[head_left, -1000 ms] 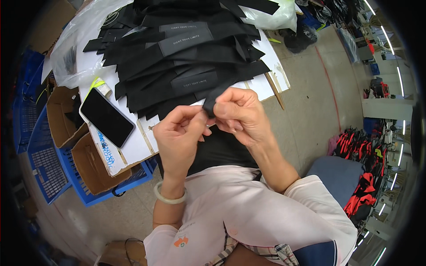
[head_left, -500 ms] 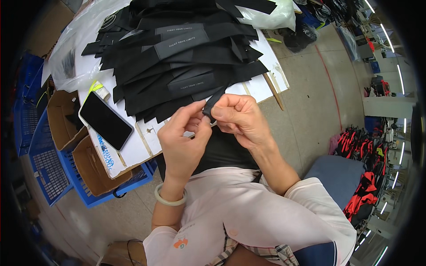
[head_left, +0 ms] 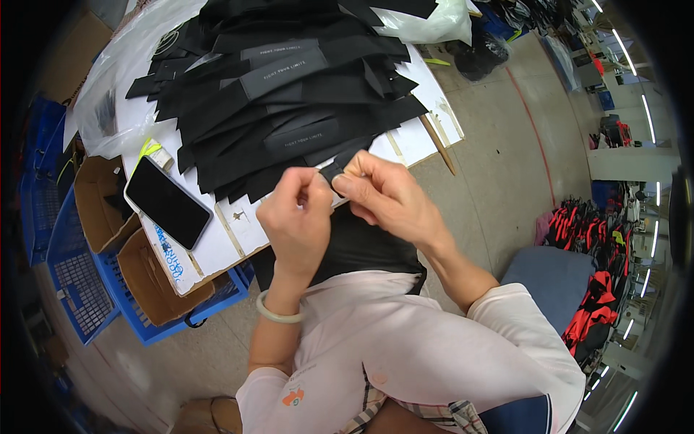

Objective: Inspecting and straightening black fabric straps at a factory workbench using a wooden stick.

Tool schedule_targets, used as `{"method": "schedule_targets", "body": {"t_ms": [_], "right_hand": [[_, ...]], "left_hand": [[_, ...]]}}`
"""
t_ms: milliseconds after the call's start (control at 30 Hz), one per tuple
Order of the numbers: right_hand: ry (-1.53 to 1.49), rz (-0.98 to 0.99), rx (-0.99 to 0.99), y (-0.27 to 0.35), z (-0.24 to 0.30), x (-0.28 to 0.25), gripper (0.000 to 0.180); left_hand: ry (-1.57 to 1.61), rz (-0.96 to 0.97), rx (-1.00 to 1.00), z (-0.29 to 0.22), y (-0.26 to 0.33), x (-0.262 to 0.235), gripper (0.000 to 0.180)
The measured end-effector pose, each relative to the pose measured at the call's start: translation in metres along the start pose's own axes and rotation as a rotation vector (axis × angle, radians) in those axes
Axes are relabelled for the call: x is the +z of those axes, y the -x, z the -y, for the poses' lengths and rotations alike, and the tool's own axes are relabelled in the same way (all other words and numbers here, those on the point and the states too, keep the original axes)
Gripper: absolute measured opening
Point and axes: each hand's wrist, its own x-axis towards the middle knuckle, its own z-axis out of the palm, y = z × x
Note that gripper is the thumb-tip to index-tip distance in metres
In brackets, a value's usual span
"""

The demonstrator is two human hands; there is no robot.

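A short end of a black fabric strip (head_left: 333, 172) shows between my hands, just off the table's near edge. My right hand (head_left: 390, 194) pinches it between thumb and fingers. Close beside its other side is my left hand (head_left: 298, 213), its fingers curled into a pinch; whatever they hold is hidden or too small to make out. In front of my hands, a heap of black fabric strips (head_left: 238, 123) covers much of the table, some with a dark grey printed patch (head_left: 303, 136) in the middle.
A phone (head_left: 168, 202) lies on the white table (head_left: 237, 230) at the left, by a neon yellow item (head_left: 150, 148). Cardboard boxes (head_left: 148, 278) stand in blue crates (head_left: 155, 329) beside it. A pointed wooden stick (head_left: 439, 145) juts past the right edge. Clear plastic (head_left: 108, 108) lies far left.
My left fingers have curled tighter and drawn slightly away from the strip's end. My right hand keeps its pinch, turned a little. The whole view has shifted slightly.
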Motion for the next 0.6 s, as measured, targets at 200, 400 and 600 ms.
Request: {"method": "schedule_targets", "body": {"t_ms": [200, 400, 600], "right_hand": [[-0.35, 0.023, -0.098, -0.003, -0.007, 0.008, 0.012], [-0.234, 0.109, 0.074, 0.002, -0.002, -0.006, 0.014], [0.016, -0.067, -0.145, 0.003, -0.009, -0.001, 0.02]], "left_hand": [[0.289, 0.0, -0.241, -0.003, 0.009, 0.001, 0.016], [-0.228, -0.086, 0.357, 0.01, 0.004, 0.003, 0.011], [0.709, 0.24, -0.56, 0.001, -0.002, 0.001, 0.016]]}}
